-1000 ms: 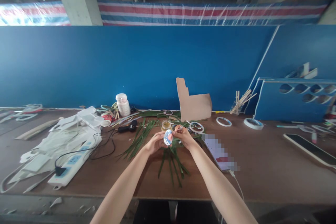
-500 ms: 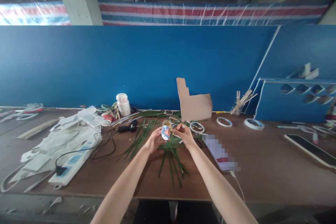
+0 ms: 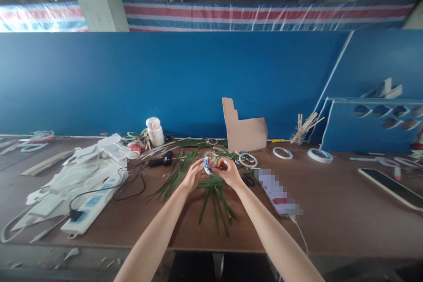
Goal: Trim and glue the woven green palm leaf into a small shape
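My left hand (image 3: 193, 174) and my right hand (image 3: 226, 171) meet over the middle of the brown table (image 3: 330, 211). Between their fingertips is a small round white and blue disc with a red patch (image 3: 207, 165), turned nearly edge-on. Both hands pinch it, fingers curled. Under the hands lies a bundle of long green leaf strips (image 3: 216, 198), fanned toward me. A small glass jar (image 3: 209, 155) stands just behind the fingers.
A phone (image 3: 276, 191) with a cable lies right of my hands. Tape rolls (image 3: 281, 153) and a cardboard piece (image 3: 243, 130) sit behind. A white power strip (image 3: 89, 209), white sheets and a black tool (image 3: 161, 160) lie to the left. Wooden sticks (image 3: 304, 127) lean at the blue wall.
Both hands have moved a little away from me, toward the jar. The disc has turned from face-on to nearly edge-on, and my right fingers have closed in on it.
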`<state>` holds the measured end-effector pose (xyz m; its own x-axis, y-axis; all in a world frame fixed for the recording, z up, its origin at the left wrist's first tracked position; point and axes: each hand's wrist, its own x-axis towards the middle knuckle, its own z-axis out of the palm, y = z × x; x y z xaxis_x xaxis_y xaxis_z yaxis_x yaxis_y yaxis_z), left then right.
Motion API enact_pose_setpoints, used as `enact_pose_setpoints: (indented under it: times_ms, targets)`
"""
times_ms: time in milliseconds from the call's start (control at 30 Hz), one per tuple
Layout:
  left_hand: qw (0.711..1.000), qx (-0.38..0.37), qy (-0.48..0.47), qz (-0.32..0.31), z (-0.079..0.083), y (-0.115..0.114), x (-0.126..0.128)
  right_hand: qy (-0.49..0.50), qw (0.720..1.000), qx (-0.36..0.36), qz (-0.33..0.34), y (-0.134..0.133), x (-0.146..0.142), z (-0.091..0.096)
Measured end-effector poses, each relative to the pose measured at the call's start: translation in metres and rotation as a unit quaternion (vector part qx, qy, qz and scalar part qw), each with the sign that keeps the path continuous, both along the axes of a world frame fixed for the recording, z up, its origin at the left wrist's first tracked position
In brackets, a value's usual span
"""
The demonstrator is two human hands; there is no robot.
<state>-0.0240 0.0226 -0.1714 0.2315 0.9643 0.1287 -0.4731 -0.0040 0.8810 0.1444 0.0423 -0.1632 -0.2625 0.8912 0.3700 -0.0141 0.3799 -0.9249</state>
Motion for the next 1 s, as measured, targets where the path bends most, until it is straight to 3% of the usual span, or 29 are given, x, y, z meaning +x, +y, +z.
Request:
enact_pose_setpoints:
  times_ms: [400,1000]
  targets:
    - [1.0,0.005,0.014,0.014,-0.0023,-0.0002,-0.0007,-0.118,0.985,0.097,-0.074,-0.0033,0.0005,-0.0002]
    - [1.0,-0.004,0.002,0.015,-0.0007,0.0008,0.0002,-0.073,0.993,0.062,-0.066,-0.0021,0.0002,0.0017]
